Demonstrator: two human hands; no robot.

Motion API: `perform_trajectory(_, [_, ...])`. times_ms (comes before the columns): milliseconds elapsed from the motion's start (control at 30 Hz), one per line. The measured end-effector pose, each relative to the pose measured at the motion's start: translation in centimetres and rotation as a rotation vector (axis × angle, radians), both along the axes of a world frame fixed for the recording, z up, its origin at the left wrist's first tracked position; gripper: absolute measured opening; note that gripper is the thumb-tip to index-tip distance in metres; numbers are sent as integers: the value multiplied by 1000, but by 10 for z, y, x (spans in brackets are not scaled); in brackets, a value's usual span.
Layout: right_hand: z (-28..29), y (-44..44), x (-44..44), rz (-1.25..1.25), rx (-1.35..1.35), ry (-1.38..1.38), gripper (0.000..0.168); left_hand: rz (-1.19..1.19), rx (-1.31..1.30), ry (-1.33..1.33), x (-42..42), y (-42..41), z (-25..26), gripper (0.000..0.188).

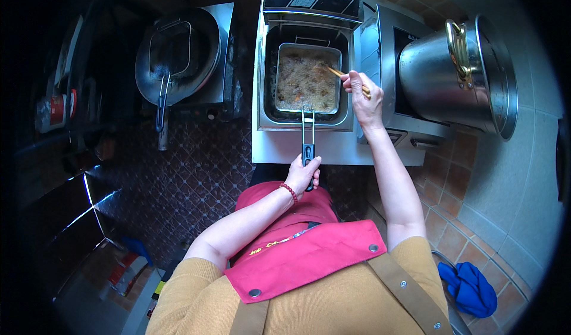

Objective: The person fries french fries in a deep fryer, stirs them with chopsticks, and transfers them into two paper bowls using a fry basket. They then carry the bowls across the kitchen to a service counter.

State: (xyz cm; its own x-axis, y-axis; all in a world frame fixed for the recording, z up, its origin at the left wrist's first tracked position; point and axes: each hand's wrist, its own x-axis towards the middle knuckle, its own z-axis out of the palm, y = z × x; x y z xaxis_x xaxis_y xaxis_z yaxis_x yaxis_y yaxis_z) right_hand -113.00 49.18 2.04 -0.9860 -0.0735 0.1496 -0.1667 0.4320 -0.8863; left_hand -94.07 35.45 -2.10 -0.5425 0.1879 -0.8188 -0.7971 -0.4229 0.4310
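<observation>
My left hand (304, 172) is closed around the black handle (308, 153) of a wire fryer basket (340, 83). The basket sits in the steel tank of an electric deep fryer (261, 112), in bubbling, foamy oil (301, 74) with brownish and orange pieces of food in it. My right hand (366, 100), at the tank's right edge, grips a pair of wooden chopsticks (337, 72). Their tips reach the foam at the right side of the basket. What the food is cannot be told through the foam.
Left of the fryer, a wok (145, 83) on a stove holds an empty-looking fryer basket (189, 49) with a black handle. A large steel stockpot (435, 71) stands on a cooker to the right. The fryer's control box (312, 0) is behind the tank. A blue cloth (475, 290) lies lower right.
</observation>
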Motion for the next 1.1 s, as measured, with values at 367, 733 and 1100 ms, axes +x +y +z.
perform_trajectory(367, [19,10,9,55,-56,-234,52,5,10,-12,0,-1,0,18])
perform_trajectory(733, [18,1,9,147,-70,-127,44,9,8,-18,-1,0,2,18])
perform_trajectory(1100, [22,6,17,138,-13,-130,42,8,-3,0,1,-1,0,18])
